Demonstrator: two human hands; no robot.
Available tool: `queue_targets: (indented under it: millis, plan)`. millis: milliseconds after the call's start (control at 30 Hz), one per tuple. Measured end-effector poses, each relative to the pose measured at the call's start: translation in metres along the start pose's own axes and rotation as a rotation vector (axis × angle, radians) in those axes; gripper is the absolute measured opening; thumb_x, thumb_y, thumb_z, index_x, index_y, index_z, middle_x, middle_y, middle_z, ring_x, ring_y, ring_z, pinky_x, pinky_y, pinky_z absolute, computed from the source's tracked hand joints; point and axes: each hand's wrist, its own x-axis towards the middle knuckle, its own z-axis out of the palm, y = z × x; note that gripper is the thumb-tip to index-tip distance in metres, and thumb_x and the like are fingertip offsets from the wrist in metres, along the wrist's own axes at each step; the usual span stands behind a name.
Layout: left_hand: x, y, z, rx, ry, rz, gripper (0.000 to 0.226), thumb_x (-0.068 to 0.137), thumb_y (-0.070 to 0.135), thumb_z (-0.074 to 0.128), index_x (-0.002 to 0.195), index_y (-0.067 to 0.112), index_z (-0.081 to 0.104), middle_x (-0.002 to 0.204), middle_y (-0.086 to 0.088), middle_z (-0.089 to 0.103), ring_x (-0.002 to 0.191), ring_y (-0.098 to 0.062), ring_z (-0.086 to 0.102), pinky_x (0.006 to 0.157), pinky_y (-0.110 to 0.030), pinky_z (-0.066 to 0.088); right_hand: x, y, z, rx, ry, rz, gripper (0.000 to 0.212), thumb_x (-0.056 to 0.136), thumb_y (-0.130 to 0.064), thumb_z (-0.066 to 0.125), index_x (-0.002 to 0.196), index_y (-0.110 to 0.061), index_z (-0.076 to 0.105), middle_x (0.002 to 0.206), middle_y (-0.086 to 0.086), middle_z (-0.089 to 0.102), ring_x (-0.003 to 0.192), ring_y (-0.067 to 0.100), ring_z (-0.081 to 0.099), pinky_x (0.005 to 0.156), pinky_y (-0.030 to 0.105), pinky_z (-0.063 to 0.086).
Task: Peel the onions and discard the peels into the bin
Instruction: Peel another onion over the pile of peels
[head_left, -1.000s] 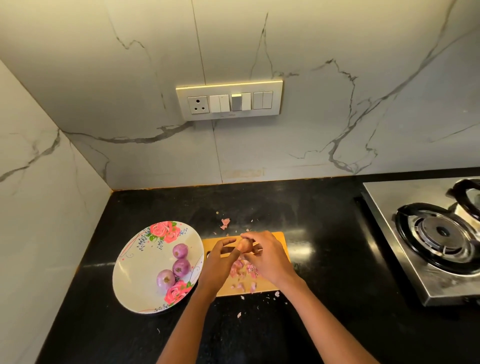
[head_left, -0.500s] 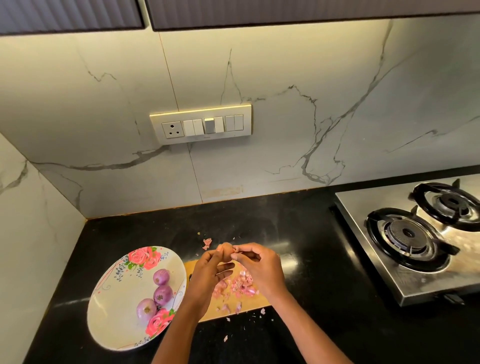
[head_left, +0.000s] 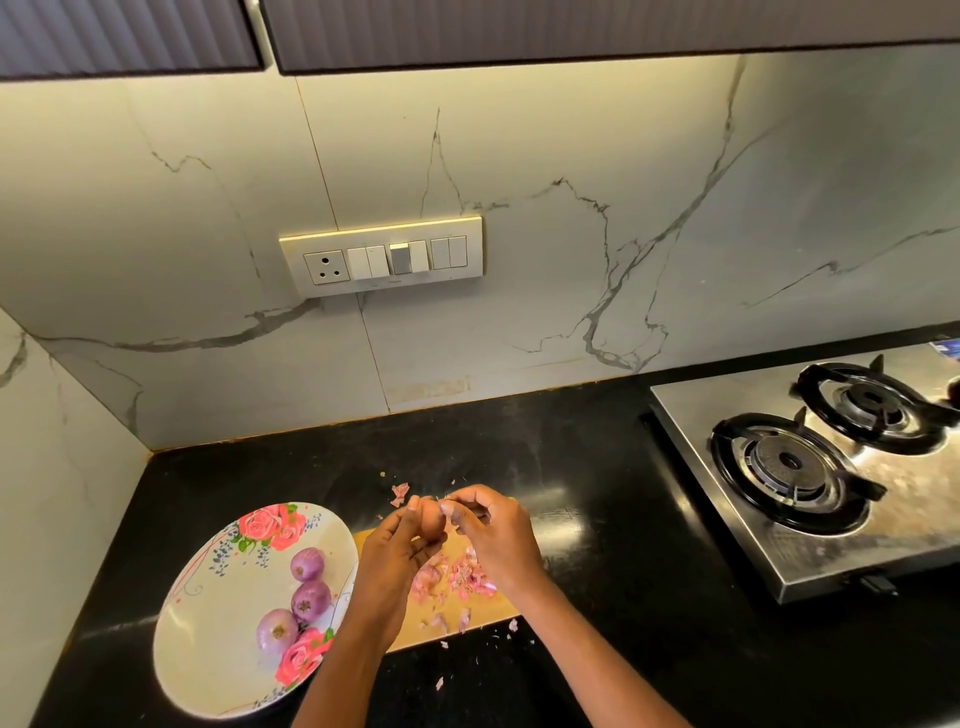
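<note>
My left hand (head_left: 392, 558) grips a small onion (head_left: 430, 521) above a wooden cutting board (head_left: 483, 613). My right hand (head_left: 496, 535) pinches at the onion's top with thumb and fingertips. Pink onion peels (head_left: 457, 577) lie scattered on the board under my hands. Three peeled purple onions (head_left: 304, 597) sit on a floral plate (head_left: 218, 613) to the left of the board. No bin is in view.
A black countertop (head_left: 597, 545) runs into a marble wall corner on the left. A steel gas stove (head_left: 810, 478) stands at the right. A stray peel (head_left: 400, 492) and small scraps (head_left: 441, 680) lie on the counter. A switch panel (head_left: 382, 257) is on the wall.
The camera tilted up, so hands, plate and board sit lower in view. My hands have lifted the onion slightly and my right fingers keep picking at its top.
</note>
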Motion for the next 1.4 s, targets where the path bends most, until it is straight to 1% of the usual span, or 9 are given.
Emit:
queue_targets:
  millis: [100, 267, 433, 633, 800, 933, 1100, 1267, 1400]
  plan:
    - [0.003, 0.003, -0.001, 0.034, 0.007, -0.025, 0.034, 0.106, 0.035, 0.044, 0.106, 0.017, 0.073, 0.094, -0.001, 0.078, 0.097, -0.022, 0.073, 0.084, -0.028, 0.057, 0.000, 0.001, 0.001, -0.048, -0.065, -0.007, 0.021, 0.095, -0.030, 0.072, 0.116, -0.028, 0.071, 0.113, -0.012, 0.070, 0.106, 0.003, 0.064, 0.088, 0.016, 0.052]
    - [0.005, 0.002, -0.009, 0.113, -0.070, -0.061, 0.041, 0.105, 0.033, 0.047, 0.100, 0.003, 0.074, 0.099, -0.013, 0.074, 0.103, -0.031, 0.069, 0.083, -0.027, 0.056, 0.002, 0.004, -0.001, -0.027, -0.047, -0.010, 0.009, 0.089, -0.029, 0.078, 0.097, -0.026, 0.078, 0.097, -0.015, 0.072, 0.096, 0.003, 0.066, 0.086, 0.020, 0.053]
    - [0.000, 0.003, -0.004, 0.043, -0.081, -0.037, 0.028, 0.096, 0.036, 0.056, 0.117, 0.019, 0.065, 0.111, -0.008, 0.072, 0.103, -0.024, 0.070, 0.083, -0.026, 0.056, 0.003, 0.003, 0.003, -0.078, 0.011, -0.019, 0.012, 0.094, -0.035, 0.071, 0.097, -0.024, 0.075, 0.093, -0.013, 0.072, 0.092, 0.002, 0.065, 0.080, 0.013, 0.049]
    - [0.002, 0.004, 0.000, 0.060, -0.029, -0.043, 0.035, 0.100, 0.044, 0.051, 0.113, 0.013, 0.063, 0.107, -0.011, 0.070, 0.099, -0.029, 0.070, 0.083, -0.030, 0.057, 0.002, 0.003, 0.004, -0.020, 0.009, 0.010, 0.016, 0.098, -0.034, 0.067, 0.108, -0.023, 0.072, 0.099, -0.013, 0.072, 0.097, 0.003, 0.066, 0.082, 0.014, 0.050]
    - [0.006, 0.009, -0.006, 0.116, -0.066, -0.053, 0.045, 0.097, 0.051, 0.049, 0.110, 0.010, 0.063, 0.102, -0.013, 0.071, 0.094, -0.026, 0.070, 0.085, -0.032, 0.059, 0.004, -0.003, -0.008, -0.045, -0.152, -0.056, 0.033, 0.095, -0.032, 0.070, 0.128, -0.036, 0.068, 0.125, -0.021, 0.067, 0.117, -0.006, 0.058, 0.096, 0.011, 0.046]
    - [0.007, 0.008, -0.008, 0.155, -0.099, -0.078, 0.049, 0.100, 0.053, 0.043, 0.111, 0.012, 0.068, 0.106, -0.012, 0.070, 0.100, -0.029, 0.067, 0.087, -0.032, 0.058, 0.007, -0.004, -0.011, -0.054, -0.113, -0.087, 0.016, 0.092, -0.026, 0.075, 0.107, -0.031, 0.078, 0.103, -0.021, 0.073, 0.103, -0.002, 0.065, 0.088, 0.016, 0.050]
    - [0.002, 0.008, -0.012, 0.032, -0.110, -0.109, 0.041, 0.102, 0.044, 0.046, 0.114, 0.016, 0.074, 0.110, -0.012, 0.073, 0.098, -0.026, 0.063, 0.084, -0.032, 0.053, 0.010, -0.003, -0.019, -0.137, -0.149, -0.133, 0.021, 0.092, -0.034, 0.073, 0.113, -0.033, 0.075, 0.109, -0.020, 0.073, 0.105, -0.004, 0.065, 0.089, 0.016, 0.053]
    - [0.005, 0.005, -0.010, 0.195, -0.107, -0.072, 0.046, 0.102, 0.051, 0.041, 0.110, 0.019, 0.073, 0.108, -0.008, 0.071, 0.096, -0.023, 0.067, 0.083, -0.029, 0.056, 0.006, 0.003, -0.015, -0.232, -0.041, -0.260, 0.013, 0.091, -0.029, 0.076, 0.101, -0.022, 0.078, 0.098, -0.011, 0.074, 0.092, -0.001, 0.066, 0.079, 0.013, 0.051]
    - [0.001, 0.008, -0.006, 0.136, -0.101, -0.017, 0.039, 0.094, 0.047, 0.053, 0.114, 0.017, 0.068, 0.107, -0.001, 0.074, 0.099, -0.018, 0.073, 0.079, -0.023, 0.057, 0.005, 0.001, -0.011, -0.320, 0.017, -0.276, 0.004, 0.094, -0.028, 0.072, 0.094, -0.025, 0.071, 0.092, -0.016, 0.068, 0.087, 0.001, 0.063, 0.074, 0.016, 0.051]
